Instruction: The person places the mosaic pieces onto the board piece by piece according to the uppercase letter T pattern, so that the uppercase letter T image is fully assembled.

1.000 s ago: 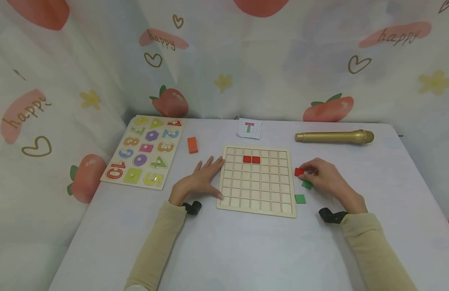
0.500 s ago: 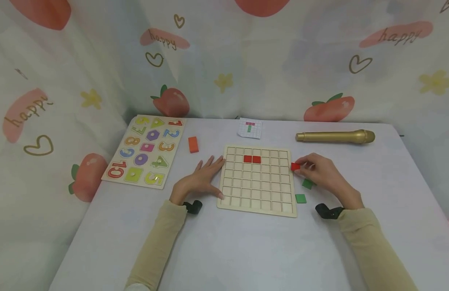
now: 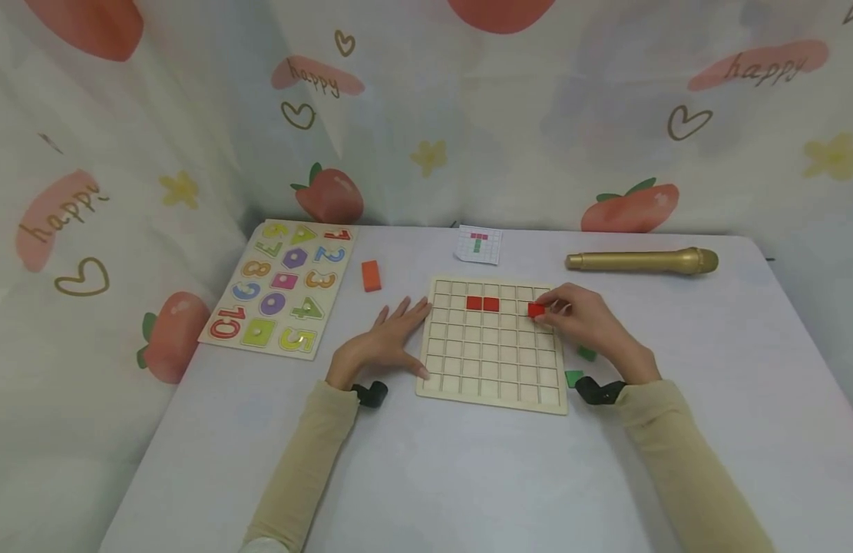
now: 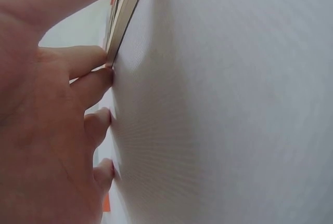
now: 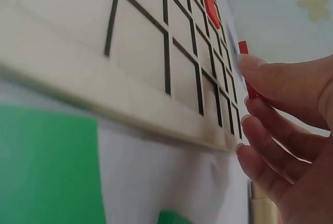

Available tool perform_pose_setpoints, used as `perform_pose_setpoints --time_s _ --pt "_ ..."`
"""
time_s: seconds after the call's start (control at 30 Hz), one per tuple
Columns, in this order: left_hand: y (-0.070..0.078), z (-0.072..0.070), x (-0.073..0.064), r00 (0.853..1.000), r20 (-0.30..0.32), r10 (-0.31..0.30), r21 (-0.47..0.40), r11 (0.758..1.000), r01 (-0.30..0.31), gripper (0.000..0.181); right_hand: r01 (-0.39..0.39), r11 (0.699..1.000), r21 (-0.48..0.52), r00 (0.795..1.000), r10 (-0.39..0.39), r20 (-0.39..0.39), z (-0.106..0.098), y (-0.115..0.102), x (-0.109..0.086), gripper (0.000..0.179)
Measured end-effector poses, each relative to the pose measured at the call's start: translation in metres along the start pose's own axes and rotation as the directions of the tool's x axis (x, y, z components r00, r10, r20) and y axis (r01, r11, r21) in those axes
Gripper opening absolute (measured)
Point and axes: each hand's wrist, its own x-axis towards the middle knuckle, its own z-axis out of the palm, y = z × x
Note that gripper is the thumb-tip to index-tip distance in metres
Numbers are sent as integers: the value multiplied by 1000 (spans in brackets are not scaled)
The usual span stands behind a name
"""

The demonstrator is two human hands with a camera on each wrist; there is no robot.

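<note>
A wooden grid board [image 3: 491, 346] lies mid-table, with two red square tiles [image 3: 483, 304] side by side in its second row. My left hand [image 3: 381, 346] rests at the board's left edge, fingers spread and thumb at the lower corner. In the left wrist view its fingertips [image 4: 104, 117] touch the tabletop beside the board's side. Between thumb and fingers my right hand [image 3: 581, 319] pinches another red tile [image 3: 536, 309] over the board's right columns. The right wrist view shows that tile [image 5: 247, 73] edge-on, above the board [image 5: 140, 52].
Green tiles [image 3: 573, 379] lie just right of the board, partly hidden by the right wrist. A patterned card [image 3: 478, 246] and a gold microphone [image 3: 640, 261] are at the back. A number puzzle board [image 3: 277, 288] and an orange block [image 3: 371, 276] stand left.
My right hand has carried the red tile leftward from beside the board to above its right columns. The left hand has kept its place at the board's edge.
</note>
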Motion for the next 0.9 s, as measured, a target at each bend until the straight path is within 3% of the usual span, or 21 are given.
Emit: perform_pose_setpoints --time_s 0.9 --pt "-3 2 5 1000 -5 -1 20 1000 1 123 -3 996 91 995 -6 97 31 -26 42 32"
